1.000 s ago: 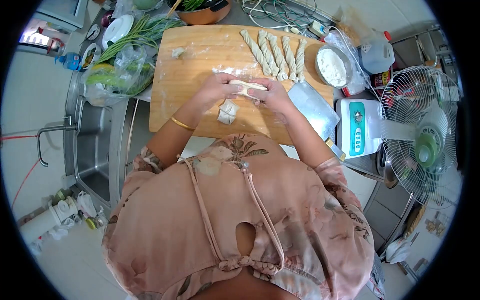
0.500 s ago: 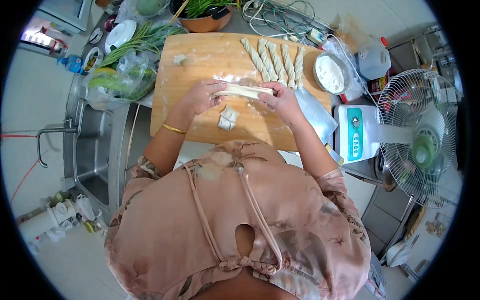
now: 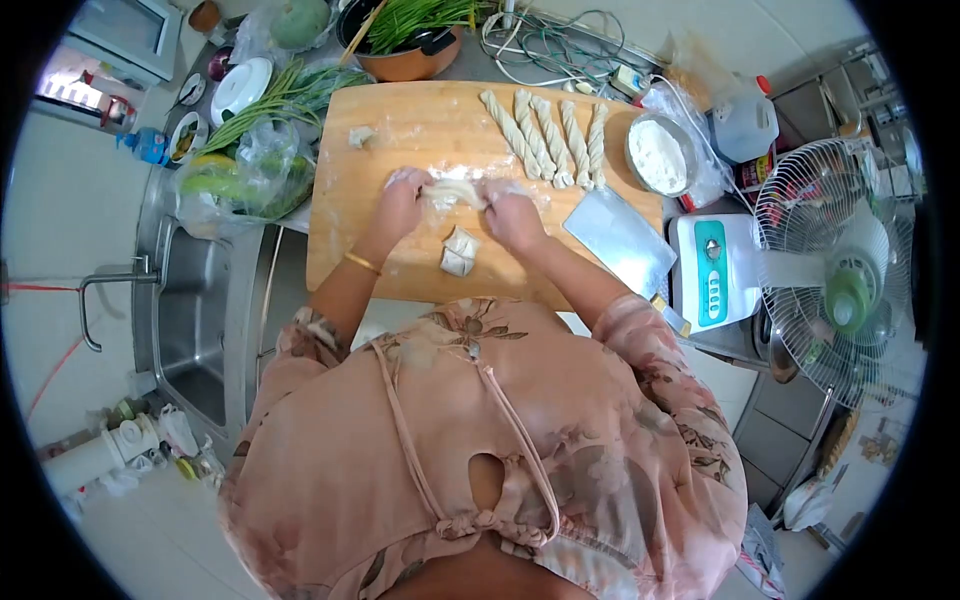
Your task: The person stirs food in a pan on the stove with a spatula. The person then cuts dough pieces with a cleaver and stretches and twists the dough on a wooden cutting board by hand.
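Observation:
A pale strip of dough (image 3: pixel 453 193) stretches between my two hands, low over the floured wooden board (image 3: pixel 400 115). My left hand (image 3: pixel 404 202) is closed on its left end, and my right hand (image 3: pixel 510 212) grips the right end. Just below the strip lie several small cut dough pieces (image 3: pixel 459 251), touching one another. Several twisted dough sticks (image 3: pixel 548 138) rest side by side at the board's upper right. A smaller lump of dough (image 3: pixel 361 136) sits at the upper left. The fingertips are partly hidden and a little blurred.
Right of the sticks stands a bowl of flour (image 3: pixel 658 155). A wide-bladed cleaver (image 3: pixel 622 240) lies on the board's right side, near a kitchen scale (image 3: pixel 712 270) and a fan (image 3: pixel 840 275). Bagged vegetables (image 3: pixel 245 180) and a sink (image 3: pixel 195 320) are on the left.
My hands have come closer together, the right one moving left, and the dough strip between them looks shorter. The view has shifted slightly.

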`<state>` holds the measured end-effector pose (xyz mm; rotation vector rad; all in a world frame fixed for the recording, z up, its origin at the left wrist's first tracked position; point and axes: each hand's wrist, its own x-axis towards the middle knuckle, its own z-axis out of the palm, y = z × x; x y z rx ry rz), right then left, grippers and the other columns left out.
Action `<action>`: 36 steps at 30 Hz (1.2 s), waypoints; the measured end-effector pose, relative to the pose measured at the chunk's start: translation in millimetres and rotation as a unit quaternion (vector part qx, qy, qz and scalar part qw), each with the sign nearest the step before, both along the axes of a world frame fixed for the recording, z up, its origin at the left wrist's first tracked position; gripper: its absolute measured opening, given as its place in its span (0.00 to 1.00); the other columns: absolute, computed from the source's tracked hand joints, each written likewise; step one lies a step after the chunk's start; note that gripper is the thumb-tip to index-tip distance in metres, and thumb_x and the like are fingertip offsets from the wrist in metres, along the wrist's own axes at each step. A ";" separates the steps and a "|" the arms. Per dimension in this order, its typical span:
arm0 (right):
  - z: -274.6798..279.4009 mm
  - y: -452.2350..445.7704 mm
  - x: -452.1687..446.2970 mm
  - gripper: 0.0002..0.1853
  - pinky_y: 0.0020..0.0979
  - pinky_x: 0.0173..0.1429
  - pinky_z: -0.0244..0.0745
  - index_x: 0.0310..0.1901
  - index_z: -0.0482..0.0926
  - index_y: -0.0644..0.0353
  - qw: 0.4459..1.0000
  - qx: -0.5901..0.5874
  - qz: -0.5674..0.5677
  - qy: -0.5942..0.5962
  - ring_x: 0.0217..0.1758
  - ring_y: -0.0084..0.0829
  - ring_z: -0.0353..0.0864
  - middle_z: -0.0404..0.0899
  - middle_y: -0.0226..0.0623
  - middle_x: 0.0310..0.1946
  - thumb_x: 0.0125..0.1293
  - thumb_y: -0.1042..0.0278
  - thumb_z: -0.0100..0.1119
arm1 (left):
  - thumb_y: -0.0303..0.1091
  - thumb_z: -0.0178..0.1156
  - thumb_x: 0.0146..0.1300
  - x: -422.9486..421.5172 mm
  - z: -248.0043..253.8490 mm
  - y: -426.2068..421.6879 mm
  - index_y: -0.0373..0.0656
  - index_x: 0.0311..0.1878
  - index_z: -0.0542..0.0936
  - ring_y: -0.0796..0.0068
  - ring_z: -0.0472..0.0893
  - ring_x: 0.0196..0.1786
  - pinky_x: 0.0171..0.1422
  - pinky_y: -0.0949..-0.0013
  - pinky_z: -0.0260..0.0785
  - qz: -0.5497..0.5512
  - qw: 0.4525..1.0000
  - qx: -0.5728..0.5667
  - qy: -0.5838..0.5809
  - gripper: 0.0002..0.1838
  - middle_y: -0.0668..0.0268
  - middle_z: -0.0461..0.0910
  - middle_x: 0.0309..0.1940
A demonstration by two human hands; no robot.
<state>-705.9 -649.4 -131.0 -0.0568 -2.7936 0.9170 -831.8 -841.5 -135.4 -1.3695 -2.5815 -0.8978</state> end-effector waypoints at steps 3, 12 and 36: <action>1.4 2.6 9.3 0.09 0.41 0.33 0.71 0.38 0.70 0.62 0.996 -0.067 0.053 0.012 0.29 0.45 0.76 0.75 0.46 0.27 0.55 0.75 0.55 | 0.20 0.59 0.48 5.3 5.9 -16.6 0.40 0.39 0.77 0.70 0.78 0.36 0.39 0.69 0.70 -0.029 0.994 -0.042 -0.093 0.13 0.61 0.77 0.31; 10.0 16.9 -20.0 0.17 0.28 0.22 0.68 0.46 0.69 0.62 0.877 -0.401 -0.133 -0.230 0.20 0.25 0.74 0.75 0.35 0.23 0.59 0.64 0.61 | 0.37 0.62 0.57 -19.8 14.1 12.9 0.30 0.38 0.78 0.75 0.79 0.26 0.31 0.73 0.71 0.185 0.844 -0.012 -0.504 0.16 0.58 0.81 0.29; 8.8 17.8 -20.6 0.12 0.20 0.29 0.74 0.46 0.70 0.60 0.596 -0.749 -0.160 -0.241 0.31 0.23 0.79 0.76 0.33 0.35 0.61 0.76 0.57 | 0.17 0.60 0.49 0.6 -9.9 -3.7 0.40 0.29 0.72 0.80 0.73 0.29 0.32 0.78 0.67 0.047 0.751 0.199 -0.628 0.09 0.69 0.74 0.27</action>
